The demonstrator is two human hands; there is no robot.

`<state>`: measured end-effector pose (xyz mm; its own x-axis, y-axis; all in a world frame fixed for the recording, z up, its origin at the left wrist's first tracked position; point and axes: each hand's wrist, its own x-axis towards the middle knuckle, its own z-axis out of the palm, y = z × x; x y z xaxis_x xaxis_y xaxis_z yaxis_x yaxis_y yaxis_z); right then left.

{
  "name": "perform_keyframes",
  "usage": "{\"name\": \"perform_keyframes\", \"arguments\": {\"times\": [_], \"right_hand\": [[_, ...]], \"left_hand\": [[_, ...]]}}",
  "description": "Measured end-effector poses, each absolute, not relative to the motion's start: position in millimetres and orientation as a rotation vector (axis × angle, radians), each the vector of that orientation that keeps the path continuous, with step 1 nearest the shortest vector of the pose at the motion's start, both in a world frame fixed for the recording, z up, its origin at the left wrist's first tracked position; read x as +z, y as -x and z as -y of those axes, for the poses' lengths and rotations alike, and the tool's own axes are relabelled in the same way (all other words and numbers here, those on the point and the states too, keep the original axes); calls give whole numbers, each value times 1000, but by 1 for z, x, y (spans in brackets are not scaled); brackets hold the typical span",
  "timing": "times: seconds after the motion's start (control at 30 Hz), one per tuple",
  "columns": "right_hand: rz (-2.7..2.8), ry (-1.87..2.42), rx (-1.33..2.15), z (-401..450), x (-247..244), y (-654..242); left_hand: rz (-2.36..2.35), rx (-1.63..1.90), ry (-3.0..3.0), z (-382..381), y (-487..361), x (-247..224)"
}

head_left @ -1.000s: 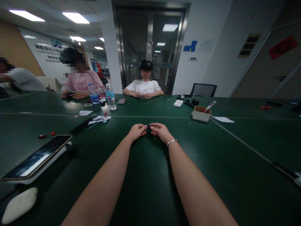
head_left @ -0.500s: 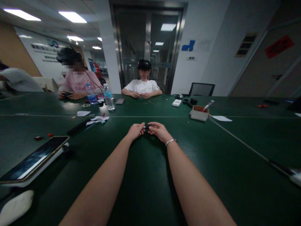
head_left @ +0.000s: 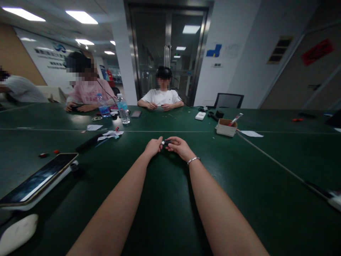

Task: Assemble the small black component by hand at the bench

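Note:
A small dark object with a silvery end is held between my two hands, above the green table. My left hand pinches its silvery end between thumb and fingers. Around its dark end are the fingers of my right hand, with a silver bracelet on that wrist. The object is too small to name, and my fingers hide part of it.
A phone on a white block and a white mouse lie at the left. Farther off are two bottles, crumpled paper and a small box with a pen. People sit across the table.
Both hands have shifted slightly up in the view, and more of the object's silvery end shows between them. The hands of the person opposite have moved a little apart.

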<state>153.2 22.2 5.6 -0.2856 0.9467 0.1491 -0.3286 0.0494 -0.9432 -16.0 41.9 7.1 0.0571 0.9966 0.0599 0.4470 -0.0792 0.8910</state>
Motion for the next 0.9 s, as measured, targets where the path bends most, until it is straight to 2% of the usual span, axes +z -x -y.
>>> {"name": "perform_keyframes", "arguments": {"times": [0.33, 0.9], "right_hand": [[1215, 812, 1460, -23, 7, -151], [1207, 969, 1401, -26, 8, -147]], "left_hand": [[-1478, 987, -1684, -47, 18, -3], [-1222, 1111, -1629, -34, 16, -1]]}}
